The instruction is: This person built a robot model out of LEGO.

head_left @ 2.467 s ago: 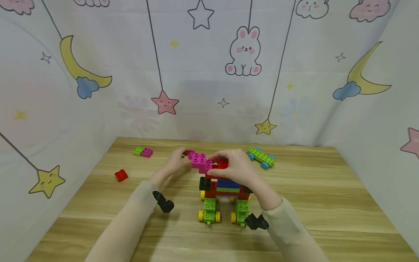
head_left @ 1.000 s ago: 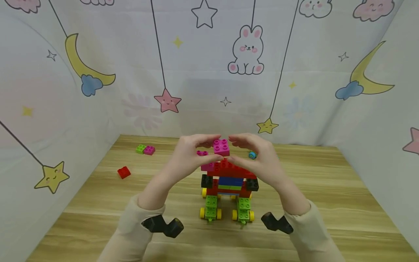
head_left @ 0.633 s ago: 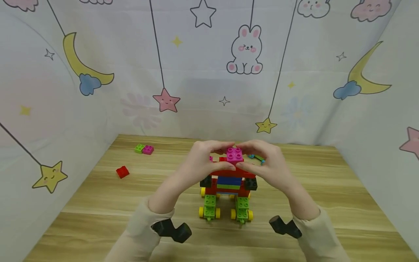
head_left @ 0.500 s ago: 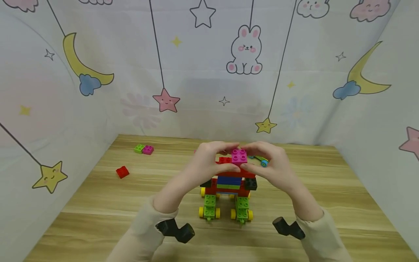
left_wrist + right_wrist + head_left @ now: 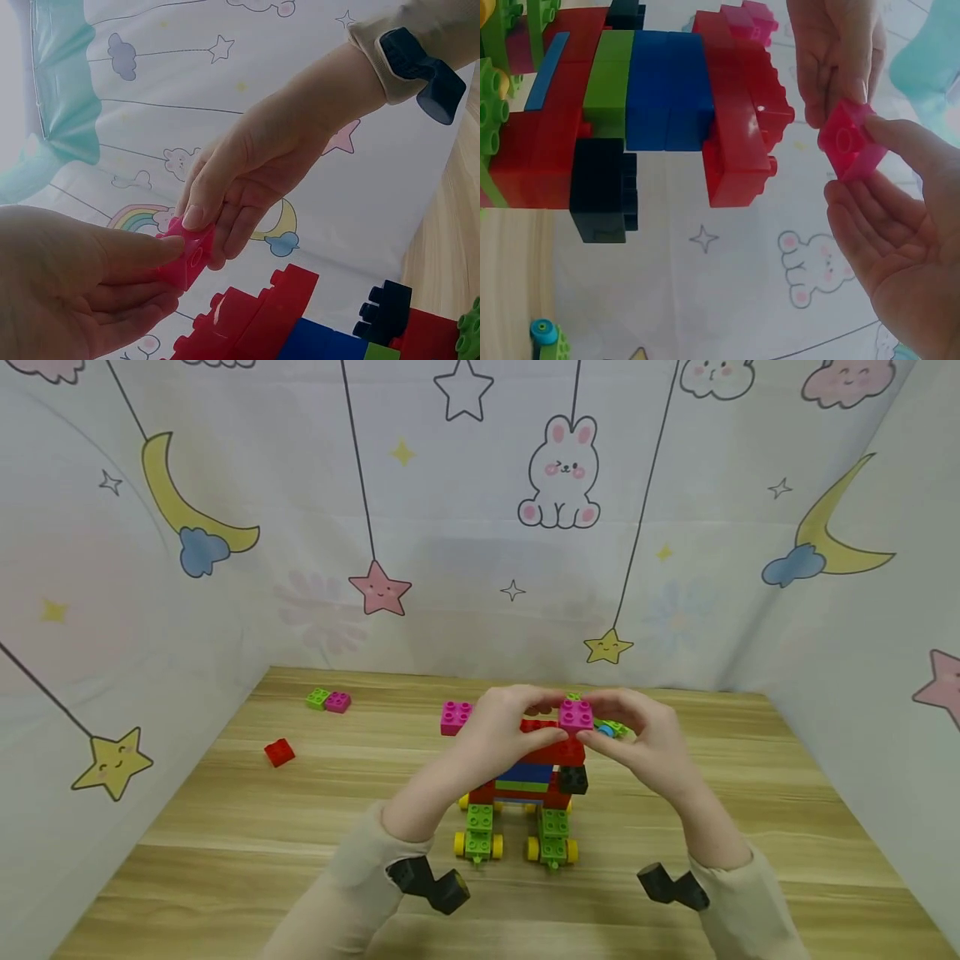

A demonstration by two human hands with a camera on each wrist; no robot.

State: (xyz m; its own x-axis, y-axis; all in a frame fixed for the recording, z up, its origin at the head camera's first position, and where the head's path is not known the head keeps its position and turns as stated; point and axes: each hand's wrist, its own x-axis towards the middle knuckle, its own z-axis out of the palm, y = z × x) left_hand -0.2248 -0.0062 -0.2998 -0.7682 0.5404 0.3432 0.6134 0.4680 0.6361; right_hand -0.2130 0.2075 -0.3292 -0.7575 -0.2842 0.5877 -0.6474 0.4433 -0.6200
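A pink toy building brick is held between both hands, above the right end of the build's red top bricks. My left hand pinches it from the left; its thumb and fingers reach the brick in the left wrist view. My right hand pinches it from the right, thumb on one face. A gap shows between the brick and the red bricks in the right wrist view. Below stand blue bricks, a black brick and green bases on yellow wheels. Another pink brick sits at the build's left end.
On the wooden table, a red brick lies left, with a lime brick and a pink brick side by side behind it. A lime wheeled base lies behind the right hand. A patterned cloth encloses the table.
The hands, apart at first with the left reaching behind the build's left end, have come together on the pink brick and carried it rightward over the red top.
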